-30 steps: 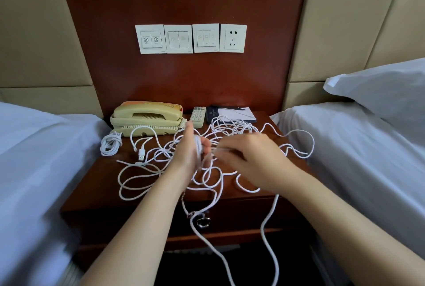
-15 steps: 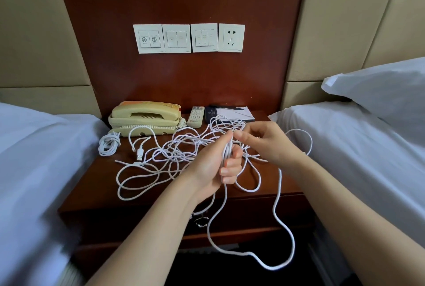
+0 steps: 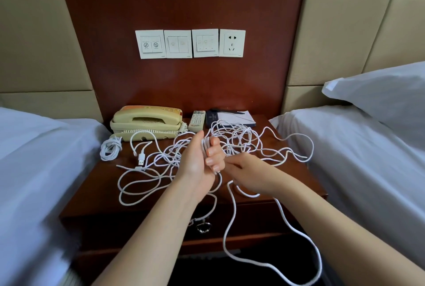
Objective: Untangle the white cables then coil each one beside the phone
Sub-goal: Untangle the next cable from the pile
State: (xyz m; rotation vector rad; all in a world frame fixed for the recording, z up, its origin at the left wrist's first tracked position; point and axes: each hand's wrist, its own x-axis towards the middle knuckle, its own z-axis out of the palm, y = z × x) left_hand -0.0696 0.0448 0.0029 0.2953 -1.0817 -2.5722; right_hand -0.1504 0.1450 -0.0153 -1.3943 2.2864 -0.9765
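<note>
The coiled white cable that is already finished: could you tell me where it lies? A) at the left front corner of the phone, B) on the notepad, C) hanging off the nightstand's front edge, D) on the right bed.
A: the coiled white cable lies on the nightstand by the left front corner of the phone, apart from the loose tangle.

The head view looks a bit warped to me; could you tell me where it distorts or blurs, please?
Head view: wide-angle bending bows the wall panels and the bed outward at the edges; the lower left corner smears; the centre stays sharp, so the left hand, the right hand, the white cables and the phone read clearly; lighting is soft, without glare.
</note>
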